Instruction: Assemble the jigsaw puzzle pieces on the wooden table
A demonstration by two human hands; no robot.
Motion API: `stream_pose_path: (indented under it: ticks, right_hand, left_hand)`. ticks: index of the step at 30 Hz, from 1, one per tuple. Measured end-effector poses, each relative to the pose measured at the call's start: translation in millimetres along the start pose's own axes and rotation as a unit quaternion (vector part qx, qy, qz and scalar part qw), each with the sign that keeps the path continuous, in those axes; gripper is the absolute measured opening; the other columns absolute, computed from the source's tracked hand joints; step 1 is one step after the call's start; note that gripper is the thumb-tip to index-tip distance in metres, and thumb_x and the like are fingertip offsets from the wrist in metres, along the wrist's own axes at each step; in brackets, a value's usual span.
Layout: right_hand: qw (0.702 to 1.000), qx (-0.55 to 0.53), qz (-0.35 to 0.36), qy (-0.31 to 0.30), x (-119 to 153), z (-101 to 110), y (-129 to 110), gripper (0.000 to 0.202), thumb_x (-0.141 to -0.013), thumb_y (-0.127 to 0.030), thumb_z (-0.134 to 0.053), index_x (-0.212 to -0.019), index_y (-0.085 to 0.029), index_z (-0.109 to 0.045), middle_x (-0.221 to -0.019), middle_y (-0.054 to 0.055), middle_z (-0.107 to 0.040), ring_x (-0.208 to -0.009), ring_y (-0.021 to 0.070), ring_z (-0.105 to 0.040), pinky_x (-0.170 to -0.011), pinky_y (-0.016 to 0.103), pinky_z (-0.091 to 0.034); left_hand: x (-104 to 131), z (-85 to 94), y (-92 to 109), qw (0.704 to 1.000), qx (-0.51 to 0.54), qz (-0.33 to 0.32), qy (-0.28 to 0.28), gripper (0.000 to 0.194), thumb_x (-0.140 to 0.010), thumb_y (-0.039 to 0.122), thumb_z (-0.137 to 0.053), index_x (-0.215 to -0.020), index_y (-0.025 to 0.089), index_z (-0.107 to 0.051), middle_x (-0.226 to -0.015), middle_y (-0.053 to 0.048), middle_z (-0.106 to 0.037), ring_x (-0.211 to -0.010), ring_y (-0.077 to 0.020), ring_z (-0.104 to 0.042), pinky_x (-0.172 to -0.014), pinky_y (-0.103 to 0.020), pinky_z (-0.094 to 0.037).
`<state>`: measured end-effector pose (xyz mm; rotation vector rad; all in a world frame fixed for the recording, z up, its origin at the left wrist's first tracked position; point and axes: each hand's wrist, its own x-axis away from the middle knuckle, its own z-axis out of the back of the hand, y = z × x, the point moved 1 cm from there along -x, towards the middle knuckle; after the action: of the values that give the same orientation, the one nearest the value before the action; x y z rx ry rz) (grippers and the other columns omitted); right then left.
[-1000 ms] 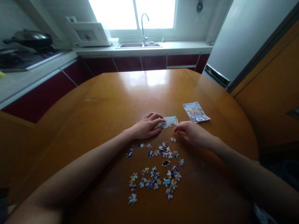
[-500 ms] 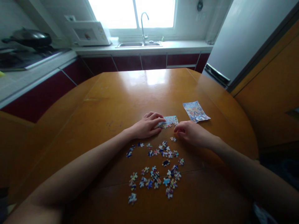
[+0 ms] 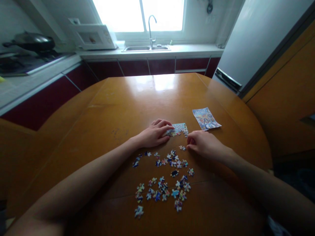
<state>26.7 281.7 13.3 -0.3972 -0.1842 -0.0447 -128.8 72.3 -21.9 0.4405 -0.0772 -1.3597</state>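
A partly joined puzzle section (image 3: 180, 128) lies on the wooden table, with a straight far edge and a jagged near edge. My left hand (image 3: 155, 133) rests on its left end, fingers spread and holding nothing. Just right of the section is my right hand (image 3: 203, 143), its fingers curled in; whatever is between them is hidden. A loose piece (image 3: 182, 148) lies by my right fingertips. Nearer to me are several scattered pieces, among them a dark one (image 3: 174, 173), a light blue one (image 3: 175, 193) and a pale one (image 3: 139, 211).
A printed picture sheet (image 3: 206, 118) lies beyond my right hand on the table (image 3: 137, 98). Past the table are a sink (image 3: 137, 49), a microwave (image 3: 94, 36), a pan (image 3: 34, 41) on the stove and a fridge (image 3: 248, 42).
My right hand has moved slightly right and nearer to me, off the section's right end, where more pieces now show. My left hand stays on the section.
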Motion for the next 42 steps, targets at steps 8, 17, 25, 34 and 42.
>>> stream_pose_path:
  ticks: [8, 17, 25, 34, 42]
  right_hand:
    - [0.999, -0.006, 0.03, 0.025, 1.2, -14.6, -10.4, 0.009, -0.081, -0.024, -0.076, -0.08, -0.022, -0.068, -0.089, 0.002, -0.07, -0.077, 0.0159, -0.06, -0.064, 0.028, -0.037]
    - [0.999, -0.036, 0.036, 0.015, 0.2, -14.4, -10.0, 0.006, -0.083, -0.017, -0.07, -0.079, -0.021, -0.067, -0.091, 0.002, -0.07, -0.078, 0.0156, -0.06, -0.067, 0.027, -0.038]
    - [0.998, -0.04, 0.043, -0.01, -0.9, -11.2, -8.1, 0.004, -0.084, -0.016, -0.069, -0.083, -0.021, -0.069, -0.093, 0.004, -0.071, -0.079, 0.0157, -0.06, -0.068, 0.027, -0.04]
    - [0.998, -0.052, 0.029, -0.027, -0.7, -5.5, -6.9, 0.006, -0.083, -0.017, -0.07, -0.086, -0.022, -0.073, -0.09, 0.004, -0.073, -0.076, 0.0161, -0.062, -0.066, 0.027, -0.041]
    - [0.999, -0.036, 0.027, -0.013, -2.8, -6.9, -4.6, 0.014, -0.089, -0.018, -0.061, -0.086, -0.021, -0.073, -0.09, 0.006, -0.075, -0.081, 0.0191, -0.066, -0.068, 0.029, -0.042]
  left_hand:
    - [-0.2, -1.0, -1.0, 1.0, -0.006, -0.004, 0.003, 0.041, -0.097, 0.036, -0.056, -0.137, 0.03, -0.054, -0.135, -0.008, -0.054, -0.127, -0.0282, -0.045, -0.113, -0.05, -0.036]
    - [-0.2, -0.2, 0.3, 1.0, 0.003, -0.001, 0.003, 0.041, -0.096, 0.036, -0.056, -0.137, 0.03, -0.055, -0.134, -0.009, -0.054, -0.127, -0.0291, -0.045, -0.113, -0.051, -0.035]
    - [0.0, -1.2, -1.5, 1.0, 0.007, -0.001, 0.005, 0.041, -0.096, 0.036, -0.056, -0.137, 0.031, -0.055, -0.135, -0.008, -0.054, -0.127, -0.0291, -0.044, -0.113, -0.052, -0.035]
    - [-0.1, 0.4, 0.3, 1.0, 0.002, 0.002, 0.001, 0.041, -0.096, 0.035, -0.056, -0.137, 0.031, -0.054, -0.135, -0.008, -0.054, -0.128, -0.029, -0.044, -0.113, -0.051, -0.035]
    - [0.2, 1.9, 1.7, 1.0, -0.005, 0.005, -0.005, 0.04, -0.097, 0.036, -0.055, -0.137, 0.03, -0.054, -0.136, -0.009, -0.053, -0.128, -0.0289, -0.043, -0.114, -0.051, -0.035]
